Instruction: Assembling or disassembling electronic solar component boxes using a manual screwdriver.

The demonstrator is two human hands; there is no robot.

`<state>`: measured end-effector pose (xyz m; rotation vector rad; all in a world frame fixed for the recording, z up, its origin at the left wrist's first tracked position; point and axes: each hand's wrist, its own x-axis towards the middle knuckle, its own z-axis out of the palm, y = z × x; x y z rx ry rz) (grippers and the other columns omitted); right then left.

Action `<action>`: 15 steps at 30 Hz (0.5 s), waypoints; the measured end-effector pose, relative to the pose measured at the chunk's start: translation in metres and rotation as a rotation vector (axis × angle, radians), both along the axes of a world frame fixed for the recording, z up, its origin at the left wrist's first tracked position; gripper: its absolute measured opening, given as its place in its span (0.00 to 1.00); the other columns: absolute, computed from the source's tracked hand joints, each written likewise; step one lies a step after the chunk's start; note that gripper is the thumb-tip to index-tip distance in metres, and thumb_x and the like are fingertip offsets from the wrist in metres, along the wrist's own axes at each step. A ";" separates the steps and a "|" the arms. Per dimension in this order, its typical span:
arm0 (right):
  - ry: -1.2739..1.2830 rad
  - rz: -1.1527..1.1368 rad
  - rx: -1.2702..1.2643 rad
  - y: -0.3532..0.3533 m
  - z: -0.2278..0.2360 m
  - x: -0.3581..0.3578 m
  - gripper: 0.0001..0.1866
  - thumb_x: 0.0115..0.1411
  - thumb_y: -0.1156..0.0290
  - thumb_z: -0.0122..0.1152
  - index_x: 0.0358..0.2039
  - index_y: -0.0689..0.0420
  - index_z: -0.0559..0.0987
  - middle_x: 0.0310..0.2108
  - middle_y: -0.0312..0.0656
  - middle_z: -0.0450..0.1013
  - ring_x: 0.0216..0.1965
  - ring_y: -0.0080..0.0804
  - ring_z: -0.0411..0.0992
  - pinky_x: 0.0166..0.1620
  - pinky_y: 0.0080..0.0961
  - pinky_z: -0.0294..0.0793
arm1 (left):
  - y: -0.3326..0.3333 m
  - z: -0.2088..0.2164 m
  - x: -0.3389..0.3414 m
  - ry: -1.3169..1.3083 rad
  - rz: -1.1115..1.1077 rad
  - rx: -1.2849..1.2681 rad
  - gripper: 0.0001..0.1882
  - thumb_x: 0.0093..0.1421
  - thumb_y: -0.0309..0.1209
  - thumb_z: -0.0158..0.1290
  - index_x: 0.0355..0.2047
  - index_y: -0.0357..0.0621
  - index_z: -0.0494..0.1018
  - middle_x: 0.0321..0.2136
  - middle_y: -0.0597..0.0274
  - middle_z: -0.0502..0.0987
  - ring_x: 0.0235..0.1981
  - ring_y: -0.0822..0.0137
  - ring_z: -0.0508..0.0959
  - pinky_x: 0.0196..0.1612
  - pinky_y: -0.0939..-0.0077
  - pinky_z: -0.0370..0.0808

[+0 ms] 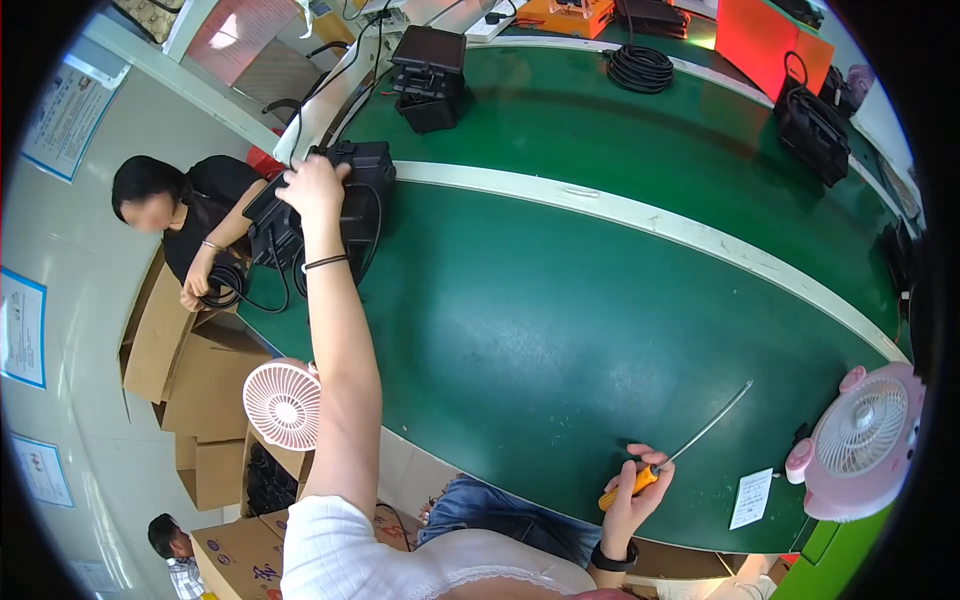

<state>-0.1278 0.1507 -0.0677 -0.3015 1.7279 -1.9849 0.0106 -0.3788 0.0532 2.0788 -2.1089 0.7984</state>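
Observation:
My left arm stretches to the far left of the green table, where my left hand [316, 188] has its fingers curled over the top of a black plastic case [362, 200]. Part of the case is hidden behind that hand. Black cables loop down its side. A second black case [275, 235] stands against it on the left. In my right hand [640, 495], near the front edge, is a screwdriver [628, 485] with a yellow-orange handle, its long metal shaft pointing up and right over the table.
A co-worker's hand [198, 283] holds a coiled black cable [224, 287] at the left. A round pink fan [283, 405] is beside my left arm. At right are a pink animal-shaped fan [865, 450] and a white card [752, 499]. A white strip [600, 203] crosses the table [520, 320].

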 end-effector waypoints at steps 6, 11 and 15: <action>0.061 0.016 0.036 -0.006 0.001 -0.002 0.11 0.65 0.82 0.48 0.46 0.58 0.62 0.45 0.46 0.68 0.28 0.16 0.64 0.20 0.10 0.67 | -0.055 -0.041 -0.069 0.444 -0.608 0.016 0.25 0.59 0.45 0.56 0.53 0.48 0.73 0.54 0.53 0.74 0.52 0.51 0.76 0.53 0.58 0.75; 0.065 0.003 0.088 -0.006 -0.003 0.000 0.11 0.64 0.82 0.49 0.46 0.59 0.62 0.44 0.47 0.69 0.23 0.16 0.63 0.20 0.11 0.67 | -0.109 -0.078 -0.097 0.315 -0.332 0.162 0.37 0.55 0.45 0.61 0.62 0.50 0.61 0.60 0.42 0.64 0.55 0.43 0.73 0.54 0.53 0.73; 0.100 -0.002 0.167 -0.004 -0.004 0.001 0.09 0.64 0.82 0.48 0.44 0.60 0.64 0.42 0.47 0.72 0.20 0.15 0.63 0.19 0.11 0.66 | -0.104 -0.071 -0.103 0.346 -0.306 0.295 0.30 0.54 0.43 0.64 0.54 0.53 0.67 0.51 0.44 0.71 0.47 0.46 0.79 0.49 0.55 0.77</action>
